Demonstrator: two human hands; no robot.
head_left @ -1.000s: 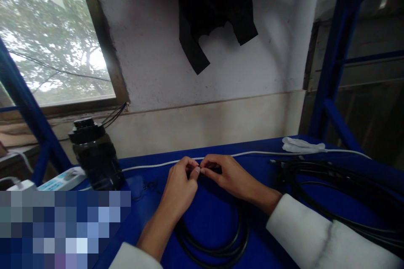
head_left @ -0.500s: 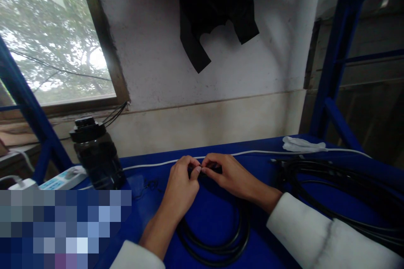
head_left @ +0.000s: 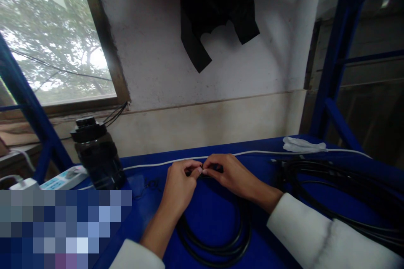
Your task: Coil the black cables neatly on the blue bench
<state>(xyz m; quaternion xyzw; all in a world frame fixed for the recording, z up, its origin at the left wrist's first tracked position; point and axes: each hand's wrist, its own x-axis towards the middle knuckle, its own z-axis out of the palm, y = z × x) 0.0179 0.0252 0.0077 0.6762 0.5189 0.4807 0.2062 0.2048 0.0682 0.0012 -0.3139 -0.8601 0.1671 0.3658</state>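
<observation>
A coil of black cable (head_left: 217, 252) lies on the blue tabletop, its upper end running up under my hands. At that upper end my left hand (head_left: 182, 183) is closed, thumb and forefinger pinched together. My right hand (head_left: 229, 173) meets it from the other side in a like pinch, so the fingertips almost touch. Something small and dark is between the fingertips, too small and covered to name. Left of my hands, several thin black wire-like pieces (head_left: 152, 185) lie loose beside a clear plastic piece (head_left: 135, 183).
A dark water bottle (head_left: 97, 159) and a white power strip (head_left: 65, 178) stand on the left. Behind my hands a white cord (head_left: 252, 151) crosses the table, with a crumpled white item (head_left: 303, 145) by it. A larger black cable coil (head_left: 315, 214) lies at right.
My left hand has shifted slightly, its forefinger now straighter and reaching toward the right fingertips. The right hand stays almost in place.
</observation>
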